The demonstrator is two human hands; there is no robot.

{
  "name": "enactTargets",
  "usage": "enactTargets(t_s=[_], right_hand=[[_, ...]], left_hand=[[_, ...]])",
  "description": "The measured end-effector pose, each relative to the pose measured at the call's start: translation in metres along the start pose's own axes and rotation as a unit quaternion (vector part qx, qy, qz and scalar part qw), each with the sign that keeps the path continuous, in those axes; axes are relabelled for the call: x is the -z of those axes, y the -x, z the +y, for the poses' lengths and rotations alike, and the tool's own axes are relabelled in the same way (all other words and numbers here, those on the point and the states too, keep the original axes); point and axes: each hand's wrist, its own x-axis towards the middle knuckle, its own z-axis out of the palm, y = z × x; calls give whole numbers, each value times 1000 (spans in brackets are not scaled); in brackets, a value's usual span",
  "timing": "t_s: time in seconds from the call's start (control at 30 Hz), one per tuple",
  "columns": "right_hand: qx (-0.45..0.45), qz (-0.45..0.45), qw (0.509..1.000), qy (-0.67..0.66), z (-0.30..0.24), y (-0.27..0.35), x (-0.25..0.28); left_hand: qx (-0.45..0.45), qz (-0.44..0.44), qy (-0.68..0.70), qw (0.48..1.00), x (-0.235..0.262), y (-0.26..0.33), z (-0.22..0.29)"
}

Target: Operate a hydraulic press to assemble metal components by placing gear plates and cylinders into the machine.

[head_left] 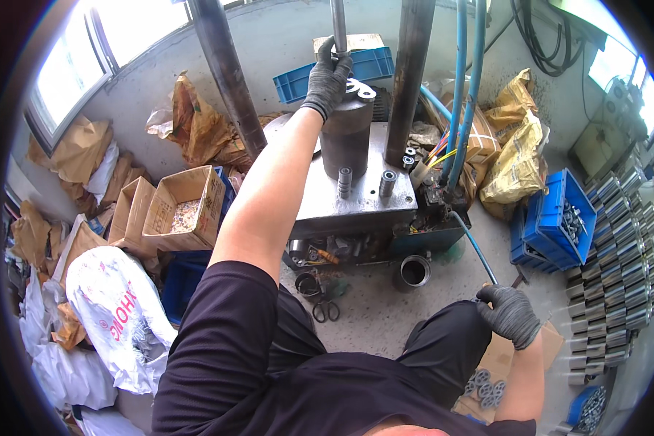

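My left hand (328, 84), in a dark grey knit glove, reaches up with its fingers closed around the lower part of an upright metal rod (338, 22). Just below it stands a thick dark metal cylinder (345, 142) with pale ring-shaped parts (366, 93) on top. The cylinder rests on the steel table (309, 200) of a press, behind two short ribbed metal pieces (344, 183). At the lower right, my right hand (511, 315), gloved too, is wrapped around the near end of a slim blue lever (475, 247) that slopes up to a valve block (436, 195).
Thick steel columns (229, 76) flank the cylinder, and blue hoses (461, 94) run down at the right. A metal pot (413, 273) and scissors (325, 311) lie on the floor. Cardboard boxes (185, 211) stand left; blue crates (559, 221) and stacked metal cylinders (618, 269) stand right.
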Motion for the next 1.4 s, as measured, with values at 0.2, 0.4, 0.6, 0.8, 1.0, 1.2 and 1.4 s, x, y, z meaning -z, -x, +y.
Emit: enactTargets(t_s=[0.2, 0.4, 0.6, 0.8, 1.0, 1.2, 1.4], right_hand=[[-23, -10, 1000, -7, -3, -3, 5], [-35, -32, 999, -18, -4, -6, 11], [-38, -25, 998, -39, -3, -8, 13], [-37, -26, 998, -31, 1, -7, 13], [-37, -15, 999, -29, 2, -6, 11], [-39, 6, 999, -22, 2, -4, 7], [-41, 17, 999, 0, 0, -4, 7]], left_hand=[[52, 3, 52, 997, 1, -3, 4], [72, 5, 39, 997, -1, -6, 12], [97, 8, -13, 995, 0, -10, 23], [81, 26, -96, 992, -3, -18, 22], [36, 41, -156, 986, -2, -25, 18], [82, 17, -162, 983, -1, -23, 19], [24, 41, -167, 985, -2, -27, 9]])
